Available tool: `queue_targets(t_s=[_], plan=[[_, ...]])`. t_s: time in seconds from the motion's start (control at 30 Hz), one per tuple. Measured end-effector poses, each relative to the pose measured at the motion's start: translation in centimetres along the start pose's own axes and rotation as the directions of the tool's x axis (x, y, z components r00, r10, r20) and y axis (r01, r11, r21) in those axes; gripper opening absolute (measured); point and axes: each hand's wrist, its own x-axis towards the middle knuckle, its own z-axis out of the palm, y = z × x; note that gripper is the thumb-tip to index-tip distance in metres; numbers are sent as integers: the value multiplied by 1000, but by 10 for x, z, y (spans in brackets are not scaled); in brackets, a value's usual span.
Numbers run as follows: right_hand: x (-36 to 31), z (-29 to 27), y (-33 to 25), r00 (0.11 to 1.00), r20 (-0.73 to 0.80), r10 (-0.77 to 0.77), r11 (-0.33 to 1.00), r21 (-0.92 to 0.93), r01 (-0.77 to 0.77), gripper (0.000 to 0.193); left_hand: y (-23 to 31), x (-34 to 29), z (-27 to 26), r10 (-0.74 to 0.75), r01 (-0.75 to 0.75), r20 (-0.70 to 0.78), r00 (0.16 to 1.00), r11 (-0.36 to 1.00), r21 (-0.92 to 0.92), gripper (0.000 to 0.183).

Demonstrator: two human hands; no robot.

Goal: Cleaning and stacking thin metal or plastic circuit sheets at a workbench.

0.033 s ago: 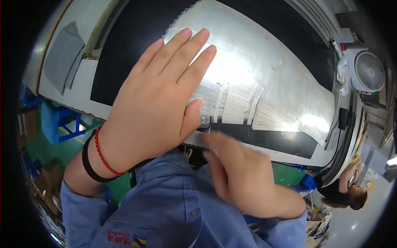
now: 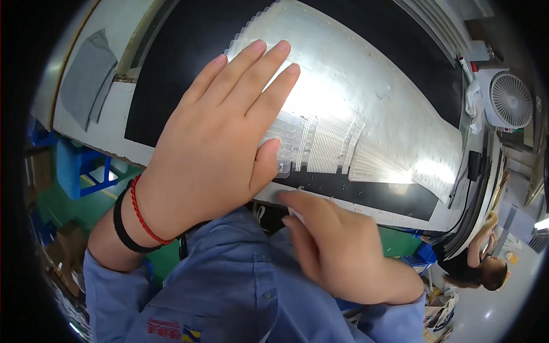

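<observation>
My left hand point(image 2: 214, 126) lies flat, fingers stretched out, on the left part of a spread of overlapping clear plastic sheets point(image 2: 389, 103). Near its thumb, the stepped edges of a thin clear ribbed sheet stack point(image 2: 329, 146) show in close parallel lines. My right hand point(image 2: 337, 246) is in front of the table's near edge, apart from the sheets. Its fingers are curled, with thumb and index finger close together. A pale sliver shows between them, too small to name. What lies beneath my left palm is hidden.
A black mat point(image 2: 383, 197) covers much of the white table. Grey cloth-like pieces point(image 2: 91, 80) lie at the far left. On the right are a white fan point(image 2: 509, 98), a black cable box point(image 2: 474, 164) and another person point(image 2: 477, 257). A blue stool point(image 2: 86, 168) stands left below.
My right hand has shifted very slightly down and its index finger has drawn a little away from the sheets. My left hand has stayed in place on the sheets.
</observation>
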Motion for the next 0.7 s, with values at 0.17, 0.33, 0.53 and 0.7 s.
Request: queue_targets(t_s=[0.17,0.33,0.53,0.7], plan=[[44,4,10,991,-103,84,995,-53,-89,17,-2,-1,3,-1,1,-1,1000,1000,-1,69],[6,-6,7,995,39,-93,996,8,93,14,-1,0,1,3,-3,-4,1000,1000,-22,69],[4,0,16,992,-119,38,999,2,-38,21,-2,0,1,-1,1,-4,1000,1000,-3,69],[19,-19,25,965,-240,107,994,1,-110,18,-1,-3,1,-5,5,-10,1000,1000,15,69]])
